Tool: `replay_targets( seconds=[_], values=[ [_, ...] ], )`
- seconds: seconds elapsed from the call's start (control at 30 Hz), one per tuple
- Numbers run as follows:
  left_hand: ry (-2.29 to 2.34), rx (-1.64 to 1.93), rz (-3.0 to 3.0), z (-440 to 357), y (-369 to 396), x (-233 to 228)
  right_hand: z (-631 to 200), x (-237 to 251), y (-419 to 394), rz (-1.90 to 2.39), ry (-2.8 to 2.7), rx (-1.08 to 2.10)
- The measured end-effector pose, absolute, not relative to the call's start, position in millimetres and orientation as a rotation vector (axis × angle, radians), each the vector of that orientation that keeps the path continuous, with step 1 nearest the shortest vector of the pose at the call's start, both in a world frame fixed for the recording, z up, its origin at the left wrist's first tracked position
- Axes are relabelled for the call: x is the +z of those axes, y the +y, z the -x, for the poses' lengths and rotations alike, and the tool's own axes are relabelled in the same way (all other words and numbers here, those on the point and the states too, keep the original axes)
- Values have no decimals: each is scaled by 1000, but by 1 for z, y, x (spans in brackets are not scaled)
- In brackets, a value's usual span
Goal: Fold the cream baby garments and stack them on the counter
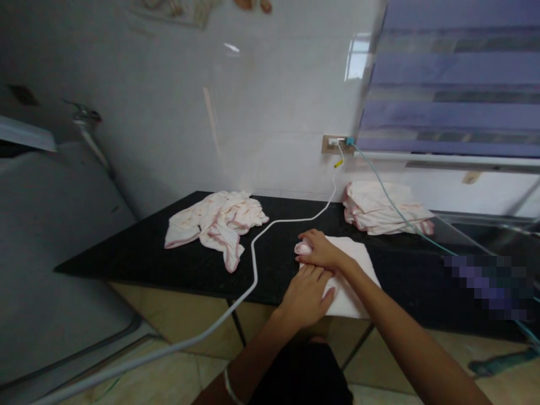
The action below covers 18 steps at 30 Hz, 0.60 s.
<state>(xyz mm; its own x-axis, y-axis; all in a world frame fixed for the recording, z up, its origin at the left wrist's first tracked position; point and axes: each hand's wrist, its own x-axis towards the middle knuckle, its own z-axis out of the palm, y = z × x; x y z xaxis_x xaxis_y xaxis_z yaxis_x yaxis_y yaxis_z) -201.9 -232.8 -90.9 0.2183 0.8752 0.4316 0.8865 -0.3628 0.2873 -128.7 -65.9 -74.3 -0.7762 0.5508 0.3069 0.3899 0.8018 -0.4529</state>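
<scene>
Head view: just right of centre, the cloth [346,304] lay on the bench [274,259]; right hand [321,250] straddled its bunched edge, grip unclear; left hand [304,298] lay open. Folding seemed underway, calling for even pressure.

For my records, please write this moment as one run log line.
left hand: on pale cloth | right hand: over its far-left corner | crumpled cloth: on counter, left | cloth pile: near wall

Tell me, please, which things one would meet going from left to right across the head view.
Metallic wall tap → crumpled white cloth with pink edging → smooth white cloth under the bare left hand and bare right hand → layered pile of white, pink-edged cloth.
</scene>
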Motion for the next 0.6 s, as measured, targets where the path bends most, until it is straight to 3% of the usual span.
replay_targets(
  seconds=[0.33,0.6],
  values=[
    [-1789,-808,2410,199,-235,-96,125,-86,-62,848,-2184,587],
    [-1838,-715,2286,186,-249,-104,126,-96,-50,737,-2079,353]
  ],
)
